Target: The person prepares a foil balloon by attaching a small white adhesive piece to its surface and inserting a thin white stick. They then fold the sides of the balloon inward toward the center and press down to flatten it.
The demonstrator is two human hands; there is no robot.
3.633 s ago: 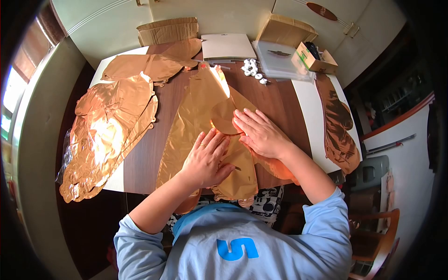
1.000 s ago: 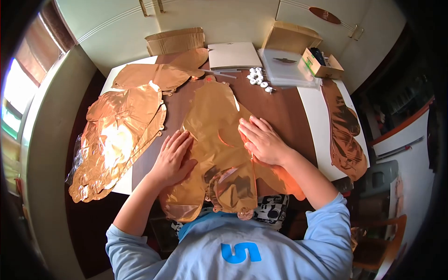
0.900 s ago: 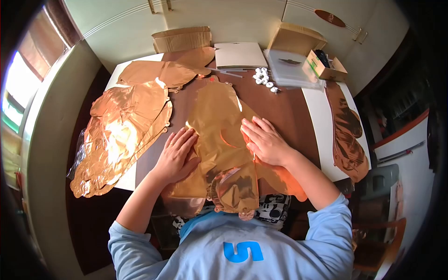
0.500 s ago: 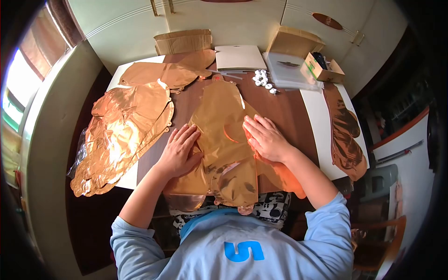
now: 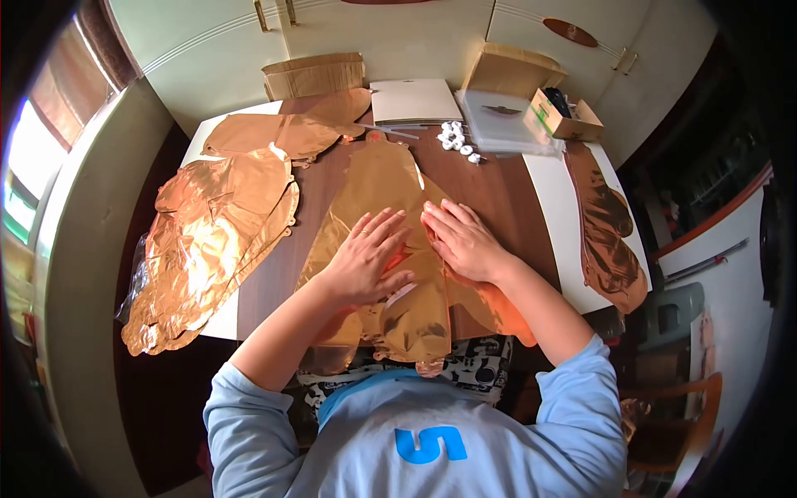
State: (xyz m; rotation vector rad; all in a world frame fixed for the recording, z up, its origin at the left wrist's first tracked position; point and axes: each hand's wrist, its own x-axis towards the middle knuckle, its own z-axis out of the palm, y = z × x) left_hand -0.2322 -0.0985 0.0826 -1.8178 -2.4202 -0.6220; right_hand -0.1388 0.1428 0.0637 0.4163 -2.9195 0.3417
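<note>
A flat, shiny copper-gold foil sheet (image 5: 378, 187) lies in front of me, its lower end reaching the near table edge. My left hand (image 5: 369, 257), a ring on one finger, is spread over the middle of the foil with nothing gripped. Flat against the foil's right side, fingers stretched out, rests my right hand (image 5: 462, 241). Whether the left palm touches the foil is unclear. More crumpled foil pieces (image 5: 216, 224) are piled to the left, and further ones (image 5: 274, 133) lie behind them.
At the back are a white flat box (image 5: 415, 102), several small white rolls (image 5: 457, 139), clear plastic sleeves (image 5: 506, 124) and a small open carton (image 5: 573, 120). Dark copper foil (image 5: 602, 228) lies along the right side of the table (image 5: 540, 203).
My left hand has moved right, from the foil's left edge onto its middle. My right hand stays at about the same place on the foil. The view has shifted slightly.
</note>
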